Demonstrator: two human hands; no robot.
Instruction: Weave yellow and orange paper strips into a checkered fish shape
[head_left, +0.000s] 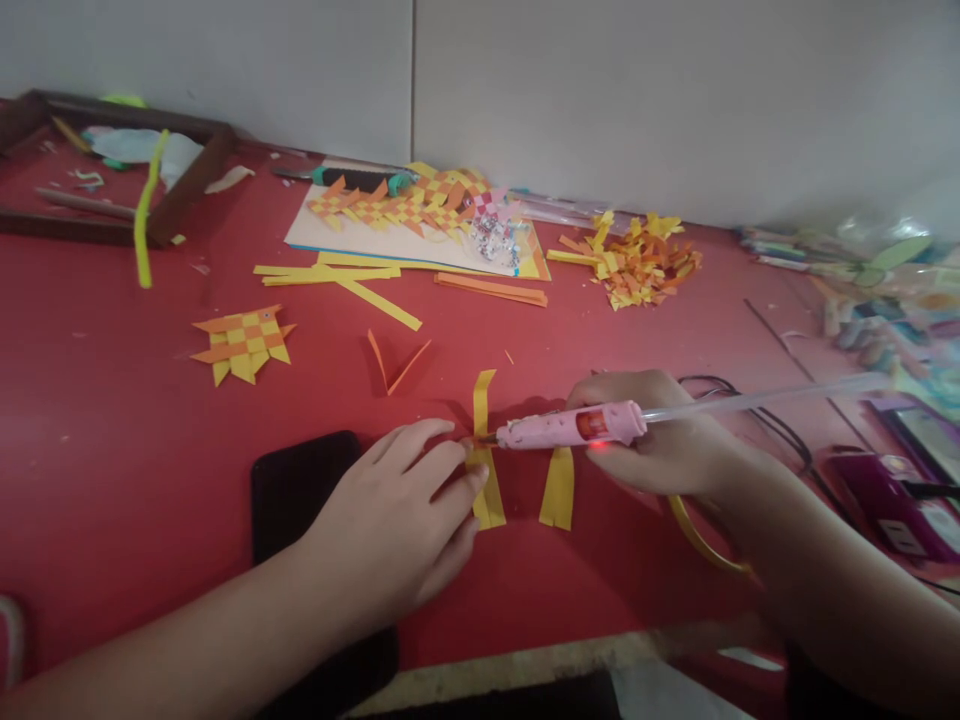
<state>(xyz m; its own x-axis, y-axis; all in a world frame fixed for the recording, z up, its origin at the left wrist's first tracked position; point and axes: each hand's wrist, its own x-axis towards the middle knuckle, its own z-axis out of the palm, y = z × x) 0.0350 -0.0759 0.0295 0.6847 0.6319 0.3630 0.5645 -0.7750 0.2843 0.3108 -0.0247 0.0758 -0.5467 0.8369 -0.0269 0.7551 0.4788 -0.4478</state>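
Note:
My right hand [660, 440] is closed round a pink glue pen [570, 427] with a clear glue stick at its back end, its tip pointing left onto a yellow paper strip [484, 460]. My left hand [409, 505] lies on the red table [112, 480] with fingers stretched out, their tips pressing that strip flat. A second, shorter yellow strip [558, 488] lies just right of it, under the pen.
A black phone [292, 480] lies under my left wrist. A woven yellow-orange paper piece [244, 343], loose strips [352, 275], a card with woven pieces [420, 205], a scrap pile [637, 260], a wooden frame [112, 165], and cables and a purple device [885, 500] surround the work.

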